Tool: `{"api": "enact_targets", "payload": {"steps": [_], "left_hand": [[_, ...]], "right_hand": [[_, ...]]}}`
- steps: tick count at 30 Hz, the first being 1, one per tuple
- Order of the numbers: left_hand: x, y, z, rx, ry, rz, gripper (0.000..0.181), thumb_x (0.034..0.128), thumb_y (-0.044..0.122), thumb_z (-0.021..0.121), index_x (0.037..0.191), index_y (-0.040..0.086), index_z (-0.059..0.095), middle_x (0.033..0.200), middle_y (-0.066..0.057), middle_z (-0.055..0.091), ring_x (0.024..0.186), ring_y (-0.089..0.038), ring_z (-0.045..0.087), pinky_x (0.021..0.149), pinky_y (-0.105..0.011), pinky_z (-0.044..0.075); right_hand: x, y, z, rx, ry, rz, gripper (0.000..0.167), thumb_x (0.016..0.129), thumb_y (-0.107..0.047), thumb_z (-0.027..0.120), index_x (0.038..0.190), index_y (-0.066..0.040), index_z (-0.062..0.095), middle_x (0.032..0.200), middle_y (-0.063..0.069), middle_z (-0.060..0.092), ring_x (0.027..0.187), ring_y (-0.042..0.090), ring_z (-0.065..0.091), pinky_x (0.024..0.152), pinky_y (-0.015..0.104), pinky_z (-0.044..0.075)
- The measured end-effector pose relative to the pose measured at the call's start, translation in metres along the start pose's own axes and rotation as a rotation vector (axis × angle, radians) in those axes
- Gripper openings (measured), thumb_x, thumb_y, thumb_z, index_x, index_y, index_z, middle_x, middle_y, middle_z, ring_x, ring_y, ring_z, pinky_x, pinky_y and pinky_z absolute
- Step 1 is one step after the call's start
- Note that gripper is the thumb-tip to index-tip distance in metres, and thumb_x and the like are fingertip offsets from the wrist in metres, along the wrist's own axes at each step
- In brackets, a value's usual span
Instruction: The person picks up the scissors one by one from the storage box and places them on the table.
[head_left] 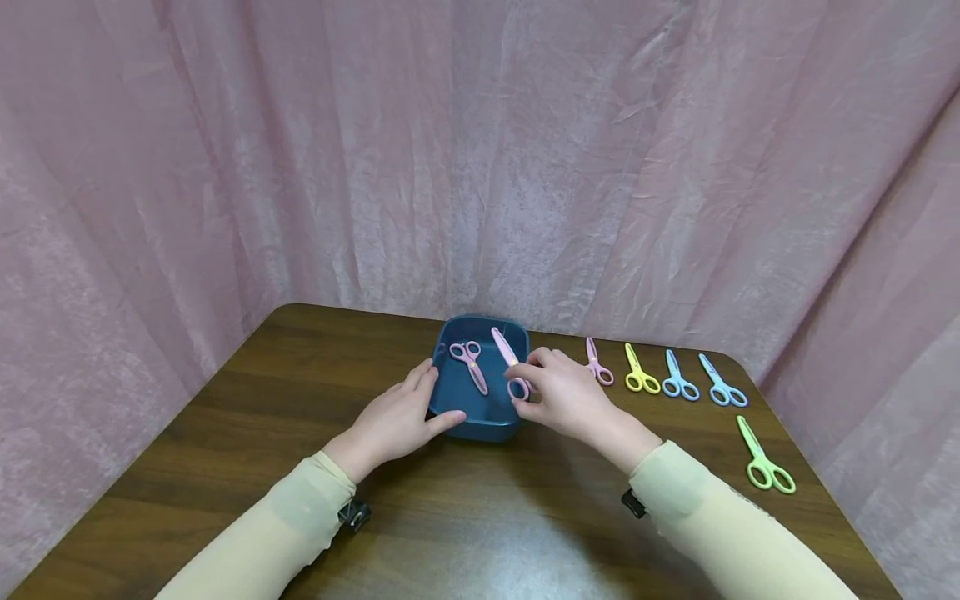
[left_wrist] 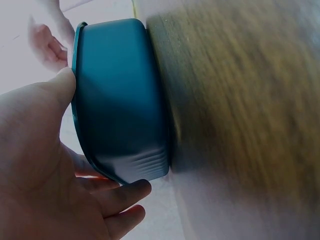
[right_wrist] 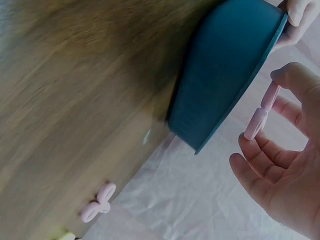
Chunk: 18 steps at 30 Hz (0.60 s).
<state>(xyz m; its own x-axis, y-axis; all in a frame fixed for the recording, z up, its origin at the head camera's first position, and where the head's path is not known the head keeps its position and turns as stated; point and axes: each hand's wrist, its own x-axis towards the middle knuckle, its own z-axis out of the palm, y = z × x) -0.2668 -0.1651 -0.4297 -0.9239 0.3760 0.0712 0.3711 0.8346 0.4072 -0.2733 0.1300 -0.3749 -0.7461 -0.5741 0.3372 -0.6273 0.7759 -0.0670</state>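
My right hand (head_left: 566,392) pinches a pair of pink scissors (head_left: 504,345) by the finger loops, over the right side of a dark blue tray (head_left: 487,430). Its blades point away from me. In the right wrist view, thumb and fingertips hold the loops (right_wrist: 257,123) from either side. A second pair of pink scissors (head_left: 471,364) lies inside the tray, loops towards the back. At the tray's near left corner rests my left hand (head_left: 393,421), fingers along the left side and thumb extended at the front rim. The left wrist view shows this hand against the tray's outer wall (left_wrist: 120,95).
Right of the tray, pink scissors (head_left: 596,364), yellow scissors (head_left: 637,371), blue scissors (head_left: 677,379) and another blue pair (head_left: 720,383) lie in a row. Green scissors (head_left: 761,458) lie nearer me on the brown wooden table (head_left: 247,433). A pink curtain (head_left: 390,167) hangs behind.
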Motion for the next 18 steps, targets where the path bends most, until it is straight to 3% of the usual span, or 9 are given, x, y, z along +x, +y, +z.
{"api": "enact_targets", "payload": {"steps": [10,18], "left_hand": [[0.001,0.002,-0.002,-0.006,-0.009,-0.008,0.105,0.103,0.073,0.061,0.169,-0.004,0.036,0.178,-0.024,0.028,0.157,-0.046,0.041,0.121,-0.063,0.042],[0.0,0.002,-0.002,-0.01,-0.013,-0.006,0.105,0.1033,0.074,0.061,0.169,-0.004,0.036,0.179,-0.023,0.028,0.158,-0.045,0.041,0.122,-0.061,0.042]], "right_hand": [[-0.03,0.014,-0.007,-0.023,0.04,0.045,0.029,0.089,-0.024,0.088,0.117,-0.026,0.083,0.105,0.004,0.068,0.093,0.026,0.065,0.078,0.05,0.056],[-0.053,0.022,-0.01,-0.022,0.071,0.052,0.026,0.086,-0.017,0.089,0.109,-0.026,0.081,0.101,0.001,0.066,0.09,0.022,0.062,0.07,0.041,0.055]]}}
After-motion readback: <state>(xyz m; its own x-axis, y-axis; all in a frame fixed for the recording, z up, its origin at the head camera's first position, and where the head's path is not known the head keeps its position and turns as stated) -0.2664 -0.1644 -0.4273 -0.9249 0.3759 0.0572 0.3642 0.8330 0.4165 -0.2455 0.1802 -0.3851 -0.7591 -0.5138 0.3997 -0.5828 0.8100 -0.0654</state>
